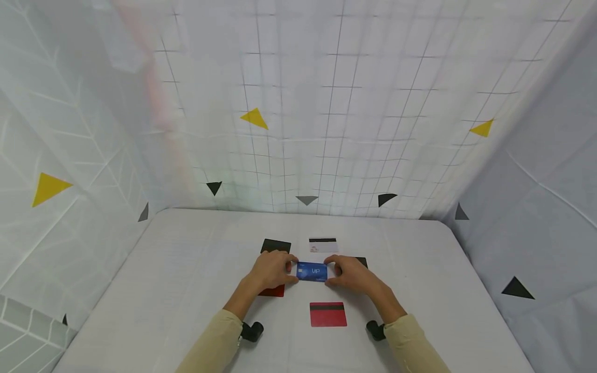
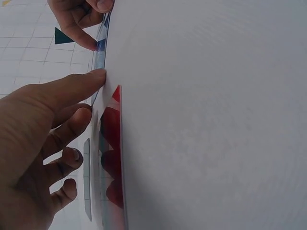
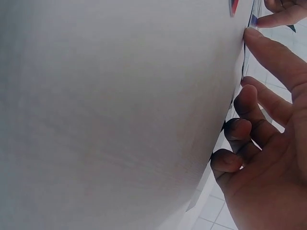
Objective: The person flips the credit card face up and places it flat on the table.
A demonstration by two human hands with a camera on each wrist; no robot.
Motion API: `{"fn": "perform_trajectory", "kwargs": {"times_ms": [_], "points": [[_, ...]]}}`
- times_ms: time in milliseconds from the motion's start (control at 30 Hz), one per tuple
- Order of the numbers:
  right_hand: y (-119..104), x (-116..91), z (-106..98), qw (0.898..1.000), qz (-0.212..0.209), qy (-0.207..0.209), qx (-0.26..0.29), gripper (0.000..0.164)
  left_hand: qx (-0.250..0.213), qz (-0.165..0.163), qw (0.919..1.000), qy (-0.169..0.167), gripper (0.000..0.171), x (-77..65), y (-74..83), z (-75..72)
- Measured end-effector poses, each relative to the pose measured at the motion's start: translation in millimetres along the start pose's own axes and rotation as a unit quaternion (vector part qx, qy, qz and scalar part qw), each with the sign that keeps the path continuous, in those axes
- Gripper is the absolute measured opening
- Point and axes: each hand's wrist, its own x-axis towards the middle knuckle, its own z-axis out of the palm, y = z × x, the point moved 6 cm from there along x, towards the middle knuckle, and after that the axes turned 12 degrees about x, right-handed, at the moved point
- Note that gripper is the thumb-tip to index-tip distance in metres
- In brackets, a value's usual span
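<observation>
A red card [image 1: 328, 317] lies nearest on the white table [image 1: 177, 280]. Beyond it, the left hand [image 1: 272, 269] and right hand [image 1: 354, 274] pinch opposite ends of a blue card [image 1: 311, 272] between thumb and forefinger. Farther off lie a black card [image 1: 276, 245] and a white card [image 1: 323, 245].

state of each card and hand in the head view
blue card: VIP side up, held at both ends
left hand: pinching its left end
right hand: pinching its right end
white card: stripe side up
nearest red card: stripe side up
other red card: partly hidden by left hand
black card: partly hidden by left hand
dark card: mostly hidden by right hand
</observation>
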Motion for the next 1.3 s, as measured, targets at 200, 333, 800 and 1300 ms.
{"fn": "perform_trajectory", "kwargs": {"times_ms": [200, 333, 800, 1300], "points": [[1.4, 1.7, 0.1, 1.000, 0.005, -0.002, 0.000, 0.053, -0.010, -0.003, 0.9999, 0.000, 0.054, -1.2, 0.3, -1.5], [1.5, 0.4, 0.8, 1.000, 0.005, -0.002, 0.004, 0.054, -0.013, 0.000, 0.9999, 0.002, 0.053, -1.9, 0.3, -1.2], [-0.6, -2.0, 1.2, 1.000, 0.016, 0.007, 0.003, 0.057, -0.014, 0.003, 0.9998, 0.011, 0.052, -1.5, -2.6, 3.3], [-10.7, -8.5, 0.0, 0.999, -0.034, 0.024, 0.003, 0.053, -0.070, -0.006, 0.9973, 0.019, 0.053, -9.6, -12.6, 9.3]]}}
